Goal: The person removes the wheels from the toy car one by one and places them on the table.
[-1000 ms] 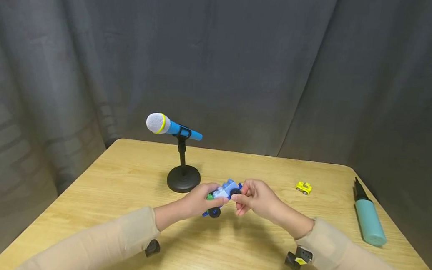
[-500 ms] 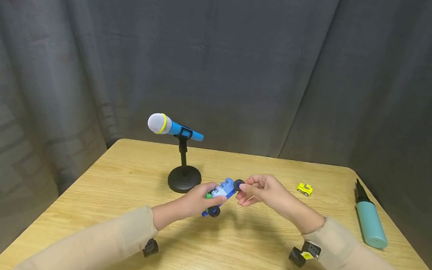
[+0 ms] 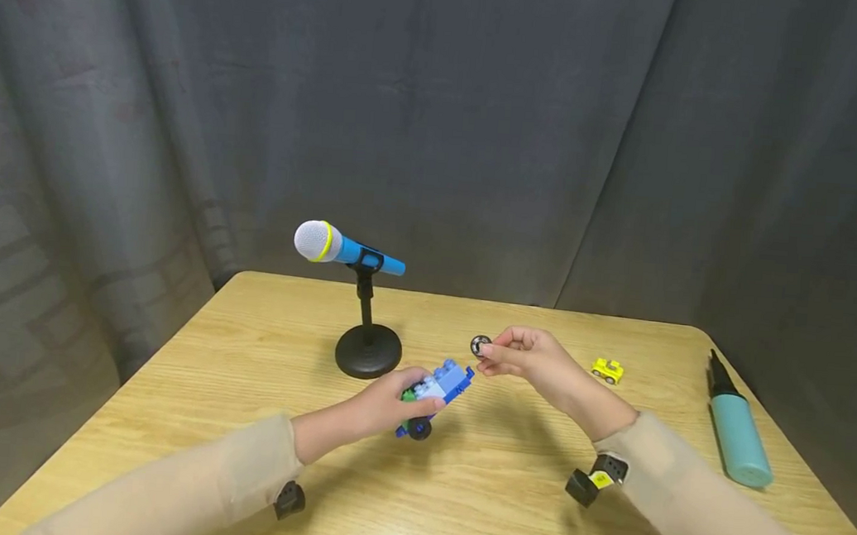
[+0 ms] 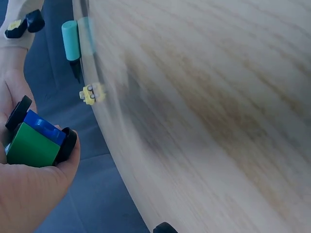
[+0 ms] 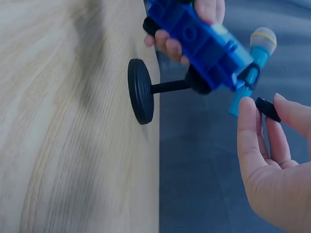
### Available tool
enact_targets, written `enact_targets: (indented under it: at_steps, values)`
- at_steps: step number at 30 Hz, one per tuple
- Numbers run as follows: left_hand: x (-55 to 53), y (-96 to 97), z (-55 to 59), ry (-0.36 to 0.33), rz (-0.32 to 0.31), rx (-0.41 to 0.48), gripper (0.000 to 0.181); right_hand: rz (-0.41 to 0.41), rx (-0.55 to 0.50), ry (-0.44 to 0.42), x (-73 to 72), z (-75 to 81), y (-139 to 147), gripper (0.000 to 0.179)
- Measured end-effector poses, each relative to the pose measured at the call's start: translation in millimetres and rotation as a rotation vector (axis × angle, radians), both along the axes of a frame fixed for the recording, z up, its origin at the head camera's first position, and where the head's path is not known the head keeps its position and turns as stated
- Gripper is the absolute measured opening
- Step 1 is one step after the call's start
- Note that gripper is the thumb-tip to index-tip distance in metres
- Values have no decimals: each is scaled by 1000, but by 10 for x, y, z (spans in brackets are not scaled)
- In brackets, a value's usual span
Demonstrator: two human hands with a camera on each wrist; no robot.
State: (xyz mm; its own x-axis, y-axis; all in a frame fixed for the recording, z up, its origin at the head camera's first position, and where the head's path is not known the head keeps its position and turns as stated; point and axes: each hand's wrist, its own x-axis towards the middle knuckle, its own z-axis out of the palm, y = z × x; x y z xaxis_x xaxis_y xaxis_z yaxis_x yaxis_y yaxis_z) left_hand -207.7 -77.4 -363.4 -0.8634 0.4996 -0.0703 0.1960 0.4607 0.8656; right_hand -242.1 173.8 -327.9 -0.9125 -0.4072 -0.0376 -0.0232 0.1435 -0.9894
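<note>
In the head view my left hand (image 3: 381, 407) grips a toy car (image 3: 449, 380) of blue, light blue and green building blocks, held above the table. One black wheel (image 3: 420, 428) shows on its near side; the end toward my right hand has no wheel on that side. In the right wrist view the car's blue underside (image 5: 194, 36) faces the camera. A loose black wheel (image 3: 479, 346) is pinched between the thumb and fingers of my right hand (image 3: 541, 365), apart from the car. The left wrist view shows the car's green block (image 4: 34, 148) between black wheels.
A blue toy microphone (image 3: 358, 253) sits on a black stand (image 3: 368, 352) behind my left hand. Farther right are a small yellow toy car (image 3: 607, 370) and a teal hand pump (image 3: 741, 438) with a black nozzle, near the right edge of the wooden table (image 3: 260, 330).
My right hand has pulled the wheel off the car's right end and moved it up and away. My left hand keeps holding the car, which has shifted slightly down and left.
</note>
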Motion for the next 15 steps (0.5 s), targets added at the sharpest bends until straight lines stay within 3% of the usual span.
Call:
enact_targets:
  at_steps: [7,15]
  values:
    - [60,-3,2,-21,-4,15,41,-46,-45,-73,-182,-118,-107,22]
    - [103,-7,-18,-30,-21,9,41,-133,17,-161,-316,-341,-251,33]
